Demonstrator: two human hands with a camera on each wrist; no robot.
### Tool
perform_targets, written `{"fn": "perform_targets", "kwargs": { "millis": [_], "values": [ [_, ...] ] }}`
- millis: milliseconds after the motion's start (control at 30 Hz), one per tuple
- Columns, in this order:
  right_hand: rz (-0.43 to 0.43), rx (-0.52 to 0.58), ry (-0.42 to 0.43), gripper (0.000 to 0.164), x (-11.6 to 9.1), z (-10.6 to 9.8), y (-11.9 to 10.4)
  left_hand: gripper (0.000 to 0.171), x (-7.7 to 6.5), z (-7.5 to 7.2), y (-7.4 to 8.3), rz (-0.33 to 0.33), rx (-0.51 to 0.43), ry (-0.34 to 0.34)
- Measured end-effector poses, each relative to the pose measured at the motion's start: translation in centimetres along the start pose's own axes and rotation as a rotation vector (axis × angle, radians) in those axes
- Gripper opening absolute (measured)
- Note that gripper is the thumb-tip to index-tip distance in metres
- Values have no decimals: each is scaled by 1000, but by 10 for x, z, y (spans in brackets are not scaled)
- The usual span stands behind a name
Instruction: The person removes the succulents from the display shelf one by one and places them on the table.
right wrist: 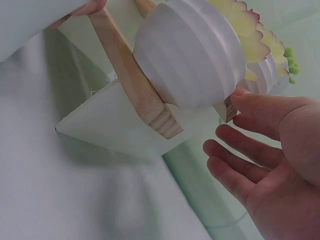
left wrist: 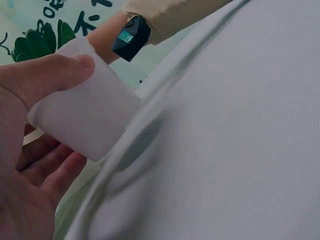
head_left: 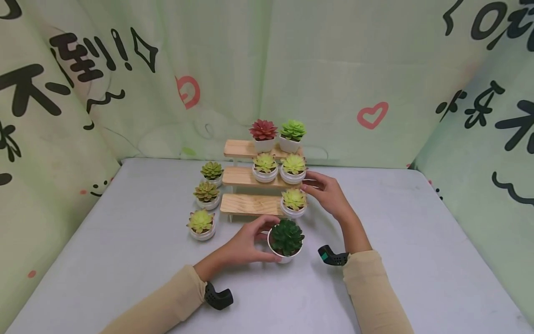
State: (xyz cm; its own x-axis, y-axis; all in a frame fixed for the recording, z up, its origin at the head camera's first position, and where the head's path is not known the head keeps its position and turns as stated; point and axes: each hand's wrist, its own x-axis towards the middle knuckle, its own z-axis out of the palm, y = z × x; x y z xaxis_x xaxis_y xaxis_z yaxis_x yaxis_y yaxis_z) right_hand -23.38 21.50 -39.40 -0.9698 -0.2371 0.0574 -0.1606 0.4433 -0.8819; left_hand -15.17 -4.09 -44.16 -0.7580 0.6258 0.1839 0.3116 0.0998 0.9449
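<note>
My left hand [head_left: 246,243] grips a white pot [left wrist: 90,105] holding a dark green succulent [head_left: 287,237]; its thumb lies along the pot's side. This pot is in front of the three-tier wooden stand [head_left: 246,204]. Beside the stand's right end is my right hand [head_left: 329,195], fingers spread and loosely bent with nothing gripped. Its thumb reaches close to the middle tier's edge; whether it touches is unclear. A pale yellow-green succulent [head_left: 294,198] in a ribbed white pot [right wrist: 190,55] sits at the right of the bottom tier.
The top tier bears a red succulent [head_left: 263,130] and a bright green one [head_left: 293,130]. Two yellow-green succulents [head_left: 264,163] stand on the middle tier. Left of the stand, several potted succulents [head_left: 206,191] form a column on the white table [head_left: 158,278]. A printed curtain [head_left: 317,79] hangs behind.
</note>
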Motion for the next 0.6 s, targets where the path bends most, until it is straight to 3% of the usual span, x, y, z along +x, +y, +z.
{"fn": "perform_targets", "kwargs": {
  "millis": [600],
  "values": [
    [0,-12,6,52,-1,1,0,75,11,14,-4,-44,-52,-103]
  ]
}}
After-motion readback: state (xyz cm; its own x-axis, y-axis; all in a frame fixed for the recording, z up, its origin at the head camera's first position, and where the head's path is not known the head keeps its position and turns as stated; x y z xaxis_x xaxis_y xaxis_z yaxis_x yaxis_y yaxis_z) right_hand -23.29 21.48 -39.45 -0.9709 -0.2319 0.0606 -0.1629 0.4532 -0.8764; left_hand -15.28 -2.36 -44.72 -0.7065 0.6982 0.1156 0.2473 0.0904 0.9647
